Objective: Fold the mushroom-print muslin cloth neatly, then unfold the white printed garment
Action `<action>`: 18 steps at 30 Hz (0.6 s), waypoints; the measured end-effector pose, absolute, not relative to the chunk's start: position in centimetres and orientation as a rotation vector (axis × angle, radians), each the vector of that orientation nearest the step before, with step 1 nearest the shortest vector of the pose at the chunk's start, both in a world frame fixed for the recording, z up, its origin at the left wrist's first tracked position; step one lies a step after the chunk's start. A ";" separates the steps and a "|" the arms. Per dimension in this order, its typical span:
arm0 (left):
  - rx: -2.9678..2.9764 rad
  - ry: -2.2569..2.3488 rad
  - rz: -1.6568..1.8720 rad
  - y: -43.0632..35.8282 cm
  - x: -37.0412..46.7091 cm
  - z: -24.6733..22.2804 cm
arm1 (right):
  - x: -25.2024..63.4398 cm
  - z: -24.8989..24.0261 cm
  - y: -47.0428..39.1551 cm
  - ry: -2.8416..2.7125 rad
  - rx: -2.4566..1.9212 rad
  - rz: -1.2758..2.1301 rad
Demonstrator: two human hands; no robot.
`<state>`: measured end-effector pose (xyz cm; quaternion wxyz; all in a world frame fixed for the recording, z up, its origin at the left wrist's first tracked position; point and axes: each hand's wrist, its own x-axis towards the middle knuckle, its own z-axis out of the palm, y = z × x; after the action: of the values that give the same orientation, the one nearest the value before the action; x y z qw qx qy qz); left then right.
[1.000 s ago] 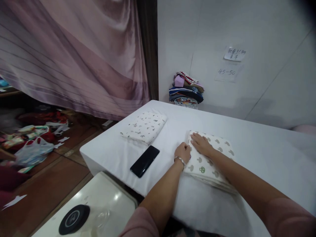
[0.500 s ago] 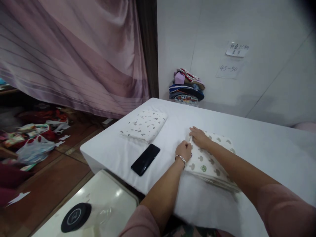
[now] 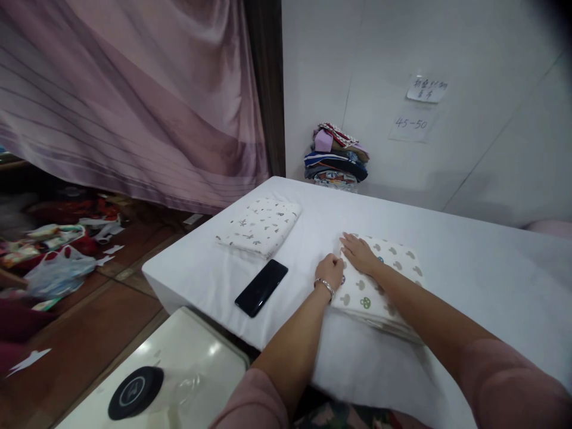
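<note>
A folded white cloth (image 3: 376, 286) with grey mushroom prints, one of them green, lies in layers on the white-covered table. At its left edge my left hand (image 3: 329, 273), with a bracelet on the wrist, is closed with curled fingers on the cloth's border. My right hand (image 3: 358, 254) rests flat on top near the far left corner, fingers stretched out. Part of the cloth is hidden under my right forearm. Further left lies a second folded white cloth (image 3: 263, 226) with small dark prints, apart from both hands. A black phone (image 3: 261, 288) lies in front of it.
The white table (image 3: 473, 268) reaches to the right. Nearer, a cream-coloured surface (image 3: 196, 351) bears a round black object (image 3: 136, 393). A stack of folded fabrics (image 3: 336, 158) stands by the wall behind. A pink curtain (image 3: 179, 107) hangs left, with bags (image 3: 60, 271) on the floor.
My right hand's fingers have flattened onto the cloth. My left hand stays at the cloth's left edge. The whole view has shifted slightly.
</note>
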<state>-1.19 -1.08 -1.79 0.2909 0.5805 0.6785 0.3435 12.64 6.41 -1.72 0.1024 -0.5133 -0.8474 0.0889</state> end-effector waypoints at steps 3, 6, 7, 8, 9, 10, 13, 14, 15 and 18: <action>1.553 1.811 0.913 -1.1 -1.2 -1.8 | 12.1 -1.4 5.6 -2.455 -1.547 0.310; 1.566 1.820 0.902 -0.9 -1.2 -2.0 | 11.6 -1.4 4.0 -2.403 -1.563 0.338; 1.570 1.824 0.896 -0.9 -1.2 -2.0 | 11.5 -1.4 3.3 -2.394 -1.566 0.341; 1.573 1.827 0.891 -0.8 -1.2 -2.1 | 11.5 -1.4 2.5 -2.393 -1.568 0.345; 1.574 1.827 0.886 -0.8 -1.2 -2.1 | 11.6 -1.5 1.6 -2.396 -1.570 0.351; 1.571 1.828 0.880 -0.8 -1.2 -2.1 | 11.7 -1.5 0.7 -2.402 -1.569 0.357; 1.554 1.814 0.871 -0.8 -1.3 -2.1 | 12.3 -1.7 -2.6 -2.462 -1.486 0.351; 1.549 1.807 0.873 -0.8 -1.3 -2.1 | 12.5 -1.8 -3.9 -2.484 -1.446 0.332; 1.546 1.801 0.876 -0.8 -1.3 -2.2 | 12.7 -1.9 -5.2 -2.503 -1.412 0.306; 1.555 1.795 0.892 -0.8 -1.4 -2.3 | 13.1 -1.9 -9.4 -2.564 -1.349 0.200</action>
<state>-1.40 -0.76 -2.26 0.2977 0.5851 0.6755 0.3358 13.08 -9.38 -1.92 0.1183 -0.4611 -0.8768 0.0685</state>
